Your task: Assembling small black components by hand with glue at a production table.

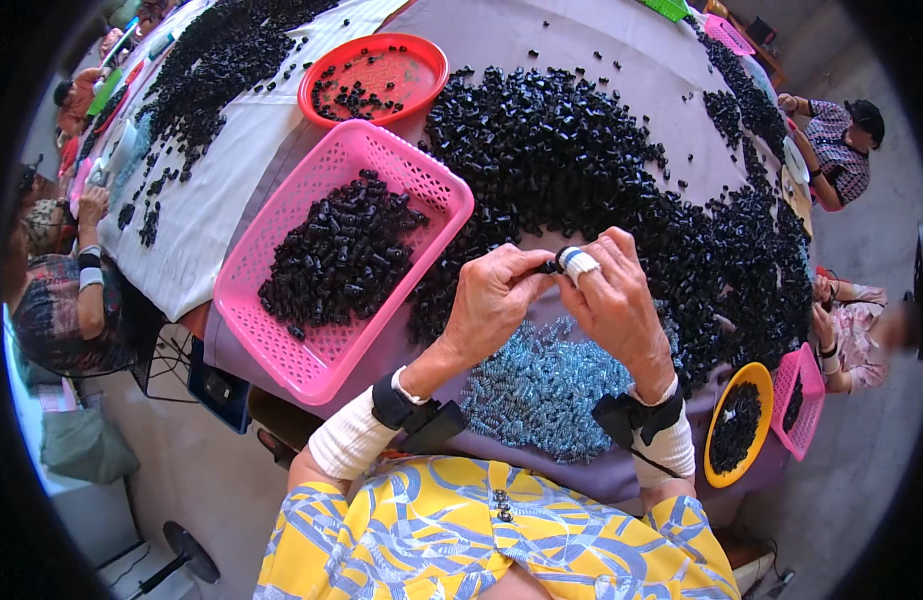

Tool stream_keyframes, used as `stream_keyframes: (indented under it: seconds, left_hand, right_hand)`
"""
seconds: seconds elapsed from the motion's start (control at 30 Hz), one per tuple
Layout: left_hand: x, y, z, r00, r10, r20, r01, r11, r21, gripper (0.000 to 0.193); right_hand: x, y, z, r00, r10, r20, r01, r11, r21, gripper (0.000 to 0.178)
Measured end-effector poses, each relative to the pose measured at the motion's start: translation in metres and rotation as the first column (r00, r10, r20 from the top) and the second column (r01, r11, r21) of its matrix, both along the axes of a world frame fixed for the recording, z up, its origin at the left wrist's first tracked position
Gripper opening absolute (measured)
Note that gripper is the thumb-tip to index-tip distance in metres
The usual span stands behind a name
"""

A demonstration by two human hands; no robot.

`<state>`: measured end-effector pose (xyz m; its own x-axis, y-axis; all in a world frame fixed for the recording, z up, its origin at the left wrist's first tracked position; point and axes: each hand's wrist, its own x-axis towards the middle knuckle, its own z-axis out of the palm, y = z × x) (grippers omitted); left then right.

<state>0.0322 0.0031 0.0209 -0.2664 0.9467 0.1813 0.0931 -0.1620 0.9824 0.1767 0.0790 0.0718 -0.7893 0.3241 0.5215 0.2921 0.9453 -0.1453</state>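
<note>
My left hand (490,305) and my right hand (619,305) meet in front of me, fingertips pinched together on a small black plastic part (550,267). The fingers partly cover it, so its exact shape does not show. A white band wraps one finger of my right hand. Just beyond my hands spreads a large heap of black plastic parts (542,140). Between my wrists lies a pile of small bluish, shiny coils (547,390) that look like springs. To the left of my left hand, a pink perforated basket (247,290) holds many black parts (342,245).
A red round tray (439,75) with some black parts stands beyond the basket. At right are a yellow bowl (713,465) and another pink basket (808,425), both with black parts. Several people sit around the table. A second black heap (207,75) lies far left on white cloth.
</note>
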Motion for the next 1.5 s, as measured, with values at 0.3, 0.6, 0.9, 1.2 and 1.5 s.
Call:
stream_keyframes:
  seconds: [0.3,0.6,0.9,1.2,1.5]
  left_hand:
    - [0.000,0.001,0.007,0.997,0.016,-0.081,-0.010,0.998,0.063,0.025]
    - [-0.003,0.000,0.006,0.999,0.034,0.033,-0.034,0.999,-0.005,0.022]
    - [-0.006,-0.002,0.002,0.998,0.028,0.052,-0.028,1.000,0.002,0.021]
    - [-0.009,-0.002,0.001,0.999,0.047,0.028,-0.048,0.998,0.029,0.022]
    - [-0.013,-0.003,-0.002,0.999,0.034,-0.027,-0.033,0.998,0.056,0.022]
  right_hand:
    - [0.002,0.000,0.002,1.000,-0.011,0.015,0.012,0.998,-0.057,0.015]
    - [-0.006,-0.003,0.004,0.997,-0.072,0.025,0.074,0.994,-0.084,0.013]
    - [-0.009,-0.003,0.002,0.998,-0.053,0.039,0.056,0.996,-0.075,0.013]
    - [-0.011,-0.001,-0.005,0.996,-0.035,0.086,0.036,0.999,-0.006,0.013]
    - [-0.011,-0.001,-0.013,0.994,-0.014,0.112,0.015,1.000,-0.012,0.010]
